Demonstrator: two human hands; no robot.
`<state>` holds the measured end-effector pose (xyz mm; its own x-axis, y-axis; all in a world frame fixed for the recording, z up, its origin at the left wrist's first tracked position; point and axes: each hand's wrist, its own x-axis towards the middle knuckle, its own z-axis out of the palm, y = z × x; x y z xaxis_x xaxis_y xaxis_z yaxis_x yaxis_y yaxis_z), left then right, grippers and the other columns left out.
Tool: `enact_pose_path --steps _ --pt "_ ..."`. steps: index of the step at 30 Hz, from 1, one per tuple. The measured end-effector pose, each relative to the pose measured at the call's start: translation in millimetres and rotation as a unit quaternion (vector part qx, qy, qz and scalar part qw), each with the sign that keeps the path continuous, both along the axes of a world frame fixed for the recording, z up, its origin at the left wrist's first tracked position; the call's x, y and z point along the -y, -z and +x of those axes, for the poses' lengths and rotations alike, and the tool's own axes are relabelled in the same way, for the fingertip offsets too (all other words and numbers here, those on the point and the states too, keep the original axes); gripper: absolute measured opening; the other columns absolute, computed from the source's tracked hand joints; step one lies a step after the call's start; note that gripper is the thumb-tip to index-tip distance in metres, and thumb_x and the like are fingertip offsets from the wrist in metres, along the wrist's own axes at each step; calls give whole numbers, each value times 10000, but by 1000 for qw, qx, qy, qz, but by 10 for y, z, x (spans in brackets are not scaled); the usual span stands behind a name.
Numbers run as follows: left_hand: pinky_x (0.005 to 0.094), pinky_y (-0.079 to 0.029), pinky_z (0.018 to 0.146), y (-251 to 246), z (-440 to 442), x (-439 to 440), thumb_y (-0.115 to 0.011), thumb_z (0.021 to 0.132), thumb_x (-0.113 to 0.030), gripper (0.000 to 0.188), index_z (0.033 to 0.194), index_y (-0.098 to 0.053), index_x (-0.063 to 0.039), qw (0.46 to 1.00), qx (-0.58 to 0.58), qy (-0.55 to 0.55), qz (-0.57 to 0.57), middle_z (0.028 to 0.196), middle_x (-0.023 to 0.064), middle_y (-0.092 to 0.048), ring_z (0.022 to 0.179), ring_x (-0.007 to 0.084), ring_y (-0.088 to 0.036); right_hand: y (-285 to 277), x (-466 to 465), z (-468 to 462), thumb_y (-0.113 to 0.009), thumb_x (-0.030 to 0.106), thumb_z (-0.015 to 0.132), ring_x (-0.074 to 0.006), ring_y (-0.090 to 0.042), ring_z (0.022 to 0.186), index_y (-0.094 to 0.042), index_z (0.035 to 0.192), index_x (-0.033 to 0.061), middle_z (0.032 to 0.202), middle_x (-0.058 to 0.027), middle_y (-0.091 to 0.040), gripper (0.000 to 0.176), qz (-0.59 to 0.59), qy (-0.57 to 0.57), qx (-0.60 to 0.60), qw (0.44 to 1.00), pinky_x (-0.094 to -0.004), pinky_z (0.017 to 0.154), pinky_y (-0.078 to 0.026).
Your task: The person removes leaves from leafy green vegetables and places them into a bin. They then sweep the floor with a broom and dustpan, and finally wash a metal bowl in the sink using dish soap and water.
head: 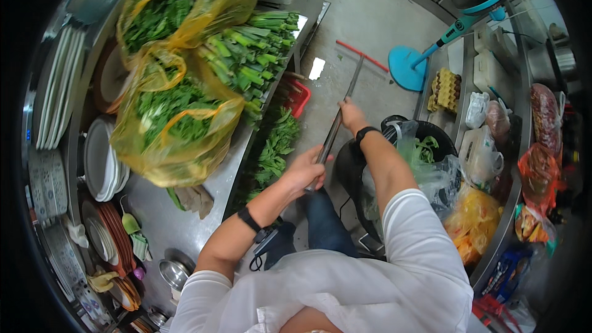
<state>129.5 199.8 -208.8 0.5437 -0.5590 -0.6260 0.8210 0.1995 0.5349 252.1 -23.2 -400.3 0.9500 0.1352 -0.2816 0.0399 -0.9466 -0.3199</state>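
Note:
A long-handled floor tool, apparently a squeegee [354, 78], slants away from me across the floor. Its narrow red head [363, 56] lies across the far end of the dark pole, on or just above the floor. My left hand [305, 169] grips the pole near its close end. Farther along the same pole, my right hand [354, 118] is wrapped around it. A small white patch [317, 69], either paper or a reflection, shows on the floor left of the pole. Bits of green leaf lie near the red head.
Left, a steel counter [203, 236] holds yellow bags of leafy greens [180, 125] and cut green stalks [249, 55]. Beneath are more greens [277, 143] and a red basket [298, 97]. Right stand a black bin [354, 166], a turquoise fan [409, 68], egg trays [444, 90] and loaded shelves.

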Motion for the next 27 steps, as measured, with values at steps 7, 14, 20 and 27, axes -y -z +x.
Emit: enact_pose_path --steps 7,14,20,27 --pt "277 -420 384 1003 315 683 -420 849 28 699 1492 -174 -91 979 24 92 182 993 80 -594 470 125 -485 242 187 418 -687 147 785 -377 -523 1174 -520 1282 175 1480 -131 -309 525 -166 -121 -183 961 -429 931 -468" --pt "318 -503 629 394 -772 -578 -514 848 -81 639 1455 -318 -119 896 51 254 361 781 132 -623 622 207 -601 33 -818 -720 -756 307 722 -420 -531 1130 -635 1163 77 1285 -190 -493 512 -34 -183 -329 926 -536 934 -445" --pt "327 -484 828 520 -807 -857 -559 821 -54 616 1412 -387 -74 890 244 202 328 1036 205 -640 914 258 -644 91 -879 -877 -737 285 736 -378 -564 1105 -643 1124 61 1342 -179 -431 458 -14 -107 -320 941 -526 900 -476" --pt "352 -448 928 869 -24 -119 -560 852 -69 556 1385 -405 -44 835 262 317 367 1147 285 -579 1090 359 -586 638 -96 -421 -752 234 740 -383 -576 1079 -662 1060 46 1315 -176 -452 383 -118 -43 -302 945 -420 873 -516"
